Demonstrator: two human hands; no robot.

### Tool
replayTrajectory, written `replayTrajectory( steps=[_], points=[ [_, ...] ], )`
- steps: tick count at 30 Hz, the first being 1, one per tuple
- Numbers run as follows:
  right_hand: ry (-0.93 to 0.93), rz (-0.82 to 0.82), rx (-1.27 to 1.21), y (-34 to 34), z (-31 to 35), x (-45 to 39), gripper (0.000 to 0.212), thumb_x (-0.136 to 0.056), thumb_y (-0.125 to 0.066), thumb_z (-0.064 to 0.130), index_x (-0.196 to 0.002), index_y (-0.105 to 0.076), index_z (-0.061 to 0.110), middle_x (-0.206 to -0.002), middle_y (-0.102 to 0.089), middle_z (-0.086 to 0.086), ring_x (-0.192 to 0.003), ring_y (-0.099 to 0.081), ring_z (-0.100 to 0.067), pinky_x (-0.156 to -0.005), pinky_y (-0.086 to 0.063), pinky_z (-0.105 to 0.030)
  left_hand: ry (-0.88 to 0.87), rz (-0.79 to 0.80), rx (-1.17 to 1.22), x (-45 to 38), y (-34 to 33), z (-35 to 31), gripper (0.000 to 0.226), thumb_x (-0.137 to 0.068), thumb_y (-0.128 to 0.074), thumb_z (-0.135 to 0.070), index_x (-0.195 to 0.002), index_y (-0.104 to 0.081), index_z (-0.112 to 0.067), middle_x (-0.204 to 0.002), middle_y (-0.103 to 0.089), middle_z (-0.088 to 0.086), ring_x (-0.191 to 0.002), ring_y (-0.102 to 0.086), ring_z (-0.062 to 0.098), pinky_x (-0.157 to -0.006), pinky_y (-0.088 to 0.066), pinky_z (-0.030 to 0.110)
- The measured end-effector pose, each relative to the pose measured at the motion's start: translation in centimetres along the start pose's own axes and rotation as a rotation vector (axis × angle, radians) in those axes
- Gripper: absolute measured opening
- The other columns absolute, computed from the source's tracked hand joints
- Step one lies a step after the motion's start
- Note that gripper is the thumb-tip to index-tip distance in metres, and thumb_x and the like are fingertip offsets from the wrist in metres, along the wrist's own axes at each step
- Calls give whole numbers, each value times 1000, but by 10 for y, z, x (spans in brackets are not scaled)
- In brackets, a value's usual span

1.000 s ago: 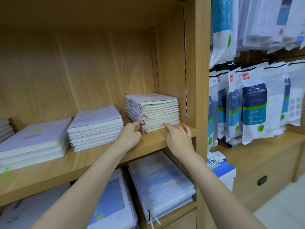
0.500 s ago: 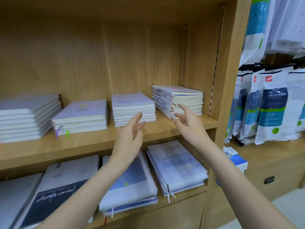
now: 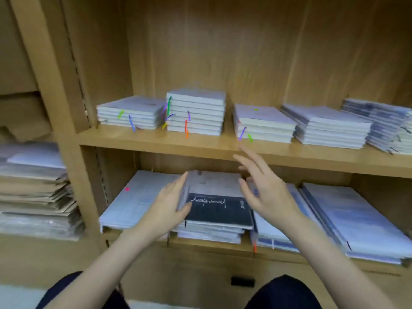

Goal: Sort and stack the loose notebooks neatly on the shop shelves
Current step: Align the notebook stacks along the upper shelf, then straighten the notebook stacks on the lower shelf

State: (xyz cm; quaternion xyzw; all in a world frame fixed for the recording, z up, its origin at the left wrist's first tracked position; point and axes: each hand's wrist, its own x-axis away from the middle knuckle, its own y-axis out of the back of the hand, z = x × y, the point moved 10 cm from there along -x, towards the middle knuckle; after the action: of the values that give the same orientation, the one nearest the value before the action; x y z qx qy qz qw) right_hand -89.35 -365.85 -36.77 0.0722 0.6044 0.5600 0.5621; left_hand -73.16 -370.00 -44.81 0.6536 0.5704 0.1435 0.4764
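two hands flank the dark-covered stack [image 3: 217, 210] on the lower shelf [image 3: 289, 256]: left hand [image 3: 170, 205] flat against its left edge, right hand [image 3: 265, 188] spread, empty, above-right; stack's long axis runs front-to-back.

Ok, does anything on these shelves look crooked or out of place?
Yes. The dark-covered stack on the lower shelf juts past the front edge. On the upper shelf, the tall stack crowds its shorter left neighbour.
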Motion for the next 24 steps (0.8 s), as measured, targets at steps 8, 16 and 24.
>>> replayTrajectory(
  steps=[8,16,24],
  points=[
    [-39,534,-63,-181,23,-8,63,-95,-50,37,-148,-18,25,-156,-6,9,-139,-25,-15,-107,-30,-29,258,231,-359,41,0,144,82,-90,-56,-42,-149,-5,-18,-157,-10,6,-144,-13,23,-115,-17,34],
    [55,687,271,-284,29,-24,80,-86,-60,48,-147,-16,21,-152,-13,-6,-139,-21,-27,-115,-6,-46,146,332,-776,64,-2,222,86,-72,-74,-47,-142,-36,-15,-147,-38,11,-132,-40,30,-106,-31,44],
    [46,639,416,-284,-7,-22,62,-82,-65,42,-128,-41,10,-134,-36,-3,-127,-36,-20,-114,-12,-40,-44,246,-701,31,-37,178,81,-83,-63,-44,-148,-20,-20,-154,-20,7,-136,-25,27,-107,-21,40]
  ],
)
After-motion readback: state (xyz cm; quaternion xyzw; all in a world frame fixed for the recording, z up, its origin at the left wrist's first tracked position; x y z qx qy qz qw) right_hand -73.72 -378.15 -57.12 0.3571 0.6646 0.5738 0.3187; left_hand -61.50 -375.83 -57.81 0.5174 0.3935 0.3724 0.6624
